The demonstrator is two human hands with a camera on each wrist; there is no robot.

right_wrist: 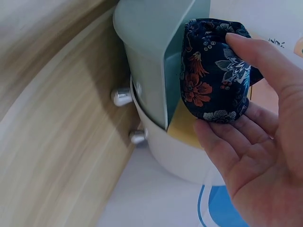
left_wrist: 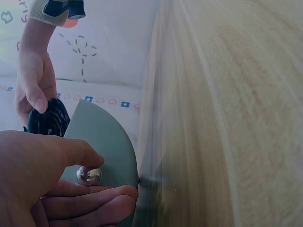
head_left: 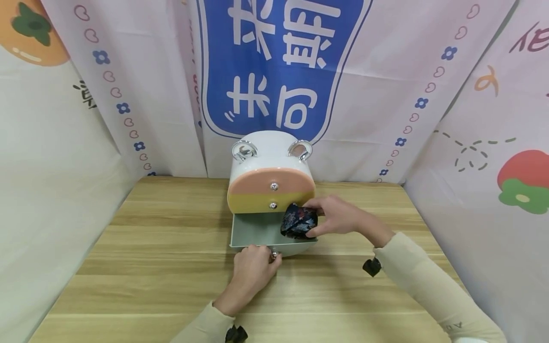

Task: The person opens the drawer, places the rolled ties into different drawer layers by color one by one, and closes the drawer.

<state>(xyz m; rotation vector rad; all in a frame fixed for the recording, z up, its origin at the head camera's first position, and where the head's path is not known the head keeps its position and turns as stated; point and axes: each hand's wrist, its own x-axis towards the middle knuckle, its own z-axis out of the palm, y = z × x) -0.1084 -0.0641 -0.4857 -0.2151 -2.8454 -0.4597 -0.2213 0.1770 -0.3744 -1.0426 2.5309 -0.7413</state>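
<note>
A small round-fronted cabinet [head_left: 274,150] with peach and yellow drawer fronts stands at the back of the table. Its bottom pale green drawer [head_left: 253,231] is pulled out. My left hand [head_left: 254,267] pinches the drawer's silver knob [left_wrist: 89,176] between thumb and fingers. Over the drawer's right side, my right hand [head_left: 336,216] grips a rolled dark cloth [right_wrist: 215,71] patterned with orange and white flowers. In the right wrist view the thumb presses its top end and the fingers support its lower end. The left wrist view shows dark layers of the roll [left_wrist: 49,118] beyond the drawer front.
Silver knobs [head_left: 273,206] mark the upper two drawers. Two ring-shaped silver ears [head_left: 244,150] stick out from the cabinet's top. The wooden table [head_left: 163,257] spreads around it, with printed curtains [head_left: 364,109] behind and at both sides.
</note>
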